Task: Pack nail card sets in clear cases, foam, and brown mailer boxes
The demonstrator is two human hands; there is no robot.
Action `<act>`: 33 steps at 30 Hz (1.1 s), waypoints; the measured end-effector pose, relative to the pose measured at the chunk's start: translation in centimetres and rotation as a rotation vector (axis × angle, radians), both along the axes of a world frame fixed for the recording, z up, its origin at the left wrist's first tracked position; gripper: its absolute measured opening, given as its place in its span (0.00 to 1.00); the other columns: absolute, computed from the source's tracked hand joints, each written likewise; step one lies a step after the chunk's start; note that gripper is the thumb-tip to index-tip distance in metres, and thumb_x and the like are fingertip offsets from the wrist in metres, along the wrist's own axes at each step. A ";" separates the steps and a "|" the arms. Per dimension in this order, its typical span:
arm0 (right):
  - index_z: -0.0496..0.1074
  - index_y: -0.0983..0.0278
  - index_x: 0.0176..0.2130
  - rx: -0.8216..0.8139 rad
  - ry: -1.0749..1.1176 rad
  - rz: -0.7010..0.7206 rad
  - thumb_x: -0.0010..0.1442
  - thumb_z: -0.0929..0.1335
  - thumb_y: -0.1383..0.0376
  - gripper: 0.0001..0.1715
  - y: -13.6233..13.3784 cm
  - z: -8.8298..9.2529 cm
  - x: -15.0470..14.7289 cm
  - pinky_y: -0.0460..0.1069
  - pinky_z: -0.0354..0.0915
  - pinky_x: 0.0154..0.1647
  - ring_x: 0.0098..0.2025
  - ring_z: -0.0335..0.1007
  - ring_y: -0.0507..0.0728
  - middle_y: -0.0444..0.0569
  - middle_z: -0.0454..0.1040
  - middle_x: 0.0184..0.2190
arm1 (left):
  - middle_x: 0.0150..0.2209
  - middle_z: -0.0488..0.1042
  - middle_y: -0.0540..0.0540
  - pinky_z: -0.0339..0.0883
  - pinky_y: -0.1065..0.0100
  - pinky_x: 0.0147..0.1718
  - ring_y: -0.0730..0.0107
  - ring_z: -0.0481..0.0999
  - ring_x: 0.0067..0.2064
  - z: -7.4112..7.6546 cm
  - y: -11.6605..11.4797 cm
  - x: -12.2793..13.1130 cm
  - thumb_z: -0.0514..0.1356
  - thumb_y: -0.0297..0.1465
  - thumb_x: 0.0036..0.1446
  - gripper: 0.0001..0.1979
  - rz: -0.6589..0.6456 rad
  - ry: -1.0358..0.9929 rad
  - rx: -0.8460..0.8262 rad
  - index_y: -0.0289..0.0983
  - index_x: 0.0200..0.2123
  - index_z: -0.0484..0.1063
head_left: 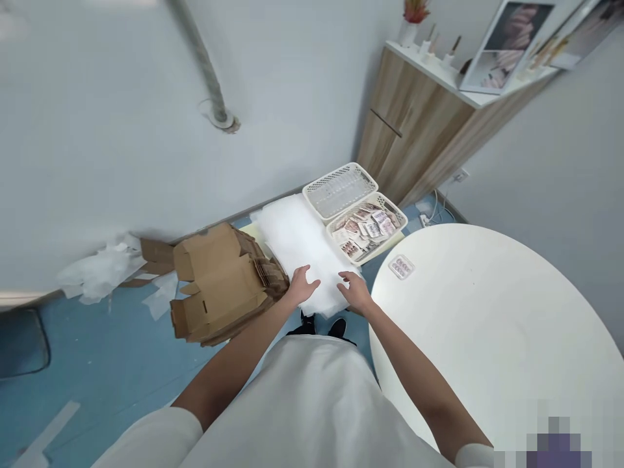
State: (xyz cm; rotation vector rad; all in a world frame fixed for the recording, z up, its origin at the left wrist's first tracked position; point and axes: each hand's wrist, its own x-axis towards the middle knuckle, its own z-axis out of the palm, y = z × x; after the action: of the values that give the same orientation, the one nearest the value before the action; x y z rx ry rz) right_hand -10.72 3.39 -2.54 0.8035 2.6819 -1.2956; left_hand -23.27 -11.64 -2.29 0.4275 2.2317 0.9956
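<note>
A stack of white, soft-looking wrapping sheets [302, 240] lies in front of me. My left hand [303, 286] is over its near left part, thumb and fingers apart, holding nothing. Over the near right part my right hand [355, 290] also has its fingers apart and grips nothing. Whether either hand touches the sheets, I cannot tell. Left of the stack are flattened brown cardboard boxes [229, 273]. Beyond the right hand, a cream basket [403, 224] holds many small printed packs. Behind it sits a second cream basket [316, 203] with clear plastic pieces inside.
A round white table [487, 305] stands on the right, with a small clear pack [402, 266] near its edge. A wooden cabinet [414, 110] fills the back corner. Crumpled white wrapping [104, 270] lies on the blue floor [97, 364] at left.
</note>
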 end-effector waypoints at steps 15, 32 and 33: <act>0.49 0.69 0.59 0.101 -0.269 0.221 0.54 0.61 0.67 0.35 -3.7 -4.7 -12.2 0.59 0.46 0.58 0.64 0.35 0.63 0.58 0.43 0.62 | 0.60 0.54 0.41 0.53 0.67 0.54 0.63 0.56 0.59 -5.4 2.6 -4.5 0.50 0.40 0.55 0.26 0.434 -0.454 0.090 0.35 0.55 0.56; 0.48 0.68 0.60 0.072 -0.192 0.334 0.56 0.59 0.66 0.33 -3.5 -4.7 -12.7 0.63 0.41 0.59 0.64 0.32 0.62 0.59 0.43 0.63 | 0.51 0.67 0.39 0.60 0.64 0.48 0.61 0.67 0.52 -5.4 3.5 -5.2 0.54 0.42 0.53 0.24 0.509 -0.378 0.081 0.36 0.50 0.62; 0.48 0.67 0.60 0.035 -0.163 0.387 0.55 0.59 0.68 0.34 -3.9 -4.6 -12.6 0.62 0.41 0.59 0.64 0.33 0.61 0.58 0.44 0.62 | 0.48 0.70 0.40 0.62 0.65 0.46 0.62 0.69 0.49 -5.6 3.5 -5.3 0.53 0.41 0.53 0.21 0.535 -0.372 0.082 0.37 0.48 0.64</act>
State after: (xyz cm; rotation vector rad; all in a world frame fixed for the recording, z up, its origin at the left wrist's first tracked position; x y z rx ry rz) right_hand -23.28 -0.52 -7.12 0.3469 2.5647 -1.0458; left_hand -28.57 -8.12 -7.88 -0.3246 1.9981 1.3140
